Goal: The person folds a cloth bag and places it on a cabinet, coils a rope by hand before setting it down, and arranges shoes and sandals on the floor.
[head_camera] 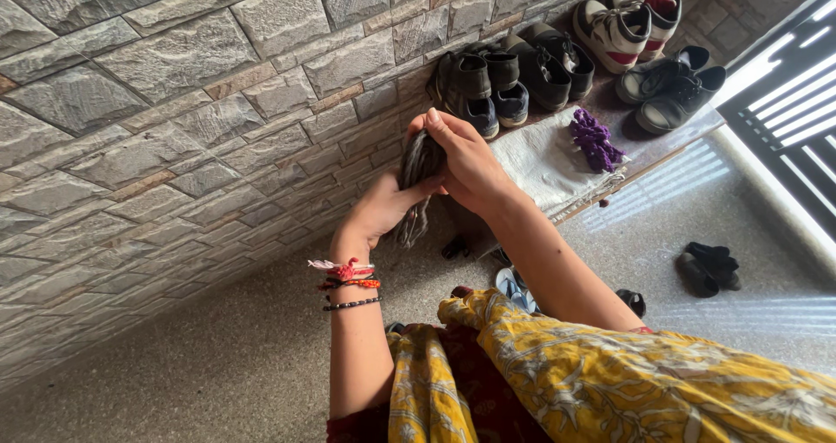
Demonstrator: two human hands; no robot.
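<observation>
Both hands grip a grey sock beside the shoe shelf.
The left hand (383,208) and right hand (466,160) close on the grey sock (418,169) above the floor; a loosened pinch could drop its dangling end onto the sandals (514,286) below.

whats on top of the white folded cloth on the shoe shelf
A purple bundle of yarn-like strands lies on the white folded cloth. The right hand covers the cloth's near corner, so anything there is hidden.

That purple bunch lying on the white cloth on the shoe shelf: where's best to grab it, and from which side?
Probably pinch the purple bunch across its narrow middle, coming from above on the floor side. It lies flat and elongated on the white cloth, with shoes crowding the wall side.
</observation>
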